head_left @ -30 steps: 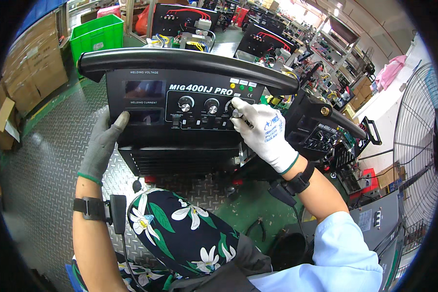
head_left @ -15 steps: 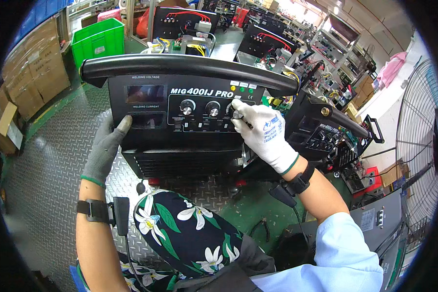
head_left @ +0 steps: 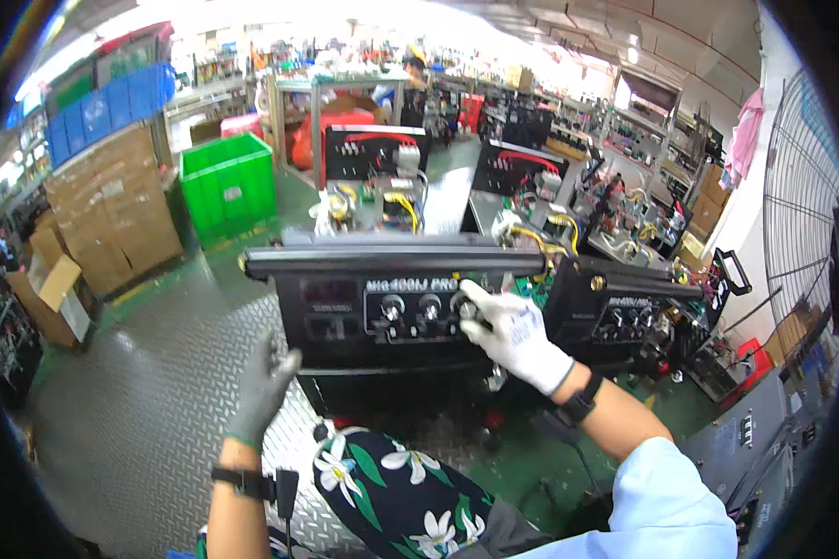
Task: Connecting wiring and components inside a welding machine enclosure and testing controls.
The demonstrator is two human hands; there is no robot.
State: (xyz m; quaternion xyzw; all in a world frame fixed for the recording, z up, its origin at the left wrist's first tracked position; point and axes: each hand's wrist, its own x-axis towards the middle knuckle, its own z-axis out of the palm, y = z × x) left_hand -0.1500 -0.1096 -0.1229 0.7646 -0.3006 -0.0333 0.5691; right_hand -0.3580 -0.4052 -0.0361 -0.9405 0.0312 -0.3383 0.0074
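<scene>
A black welding machine (head_left: 345, 359) stands in front of me, its front panel showing dark display windows, a row of three knobs and a thick black top handle (head_left: 391, 259). My right hand (head_left: 517, 340), in a white glove, has thumb and fingers closed around the rightmost knob (head_left: 459, 302), mostly covering it. At the panel's left edge is my left hand (head_left: 263, 391) in a grey glove. Its thumb and fingers are apart, the thumb close to the edge, and nothing shows between them. Blur softens the panel and the left fingers.
A second welding machine (head_left: 583, 321) stands close on the right. Behind are opened units with exposed wiring (head_left: 382, 200). A green crate (head_left: 228, 186) and cardboard boxes (head_left: 112, 205) are at left. A large wire-guarded fan (head_left: 802, 233) is at far right.
The view has tilted up, so the machine sits lower and more of the workshop shows. My left hand has come off the panel's left edge; my right hand stays at the same knob.
</scene>
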